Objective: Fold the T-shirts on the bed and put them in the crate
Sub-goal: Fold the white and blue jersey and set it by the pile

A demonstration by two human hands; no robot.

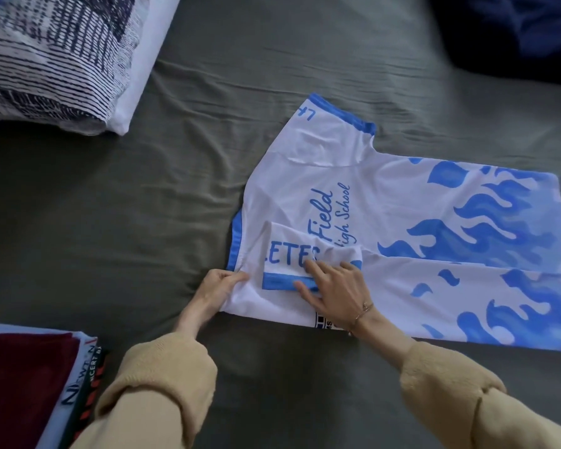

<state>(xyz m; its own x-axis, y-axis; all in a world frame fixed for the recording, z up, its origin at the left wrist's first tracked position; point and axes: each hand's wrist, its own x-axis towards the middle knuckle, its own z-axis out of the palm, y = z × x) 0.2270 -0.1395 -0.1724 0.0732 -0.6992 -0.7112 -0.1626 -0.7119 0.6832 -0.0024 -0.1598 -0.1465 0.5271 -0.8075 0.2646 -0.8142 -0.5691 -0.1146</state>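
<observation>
A white T-shirt [402, 202] with blue trim, blue script lettering and a blue flame print lies spread on the dark green bed sheet [110, 222]. Its near side and near sleeve are folded over onto the body. My left hand [219, 285] pinches the shirt's near shoulder edge by the collar. My right hand [334, 288] lies with straight fingers on the folded sleeve's blue cuff, pressing it flat. The far sleeve [334, 124] still sticks out toward the top of the bed. No crate is in view.
A pillow [59, 56] with a dark blue and white pattern lies at the top left. A stack of folded shirts [30, 384], maroon on top, sits at the bottom left. Dark blue fabric [515, 30] fills the top right corner.
</observation>
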